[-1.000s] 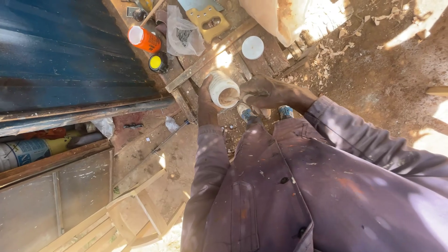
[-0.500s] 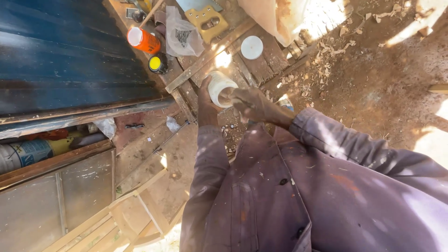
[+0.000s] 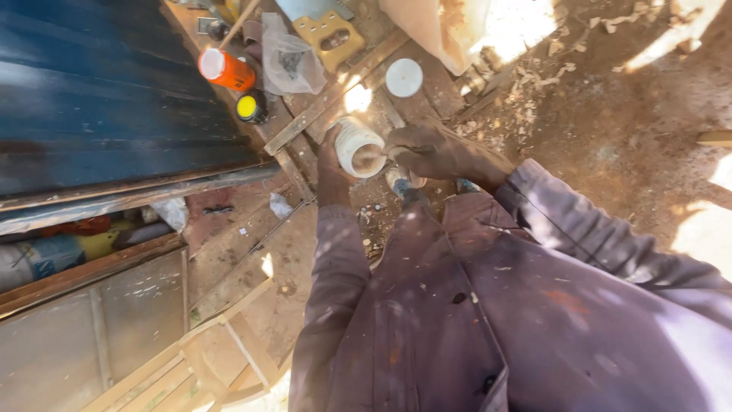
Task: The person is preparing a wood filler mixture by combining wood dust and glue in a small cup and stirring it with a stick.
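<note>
White tub [image 3: 358,145] held open, its lid [image 3: 404,77] lying apart

The tub is a small round plastic container, off-white and smeared, tilted so its open mouth faces the camera, with pale brownish paste showing inside. It sits just below and left of the lid, a flat white disc lying face up on the wooden planks, near the tub but not touching it.

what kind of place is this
Probably an outdoor, makeshift woodworking spot. Wood shavings litter the dirt ground, rough planks and a wooden frame lie about, and the left hand holds a white tub while the right hand reaches into it.
</note>
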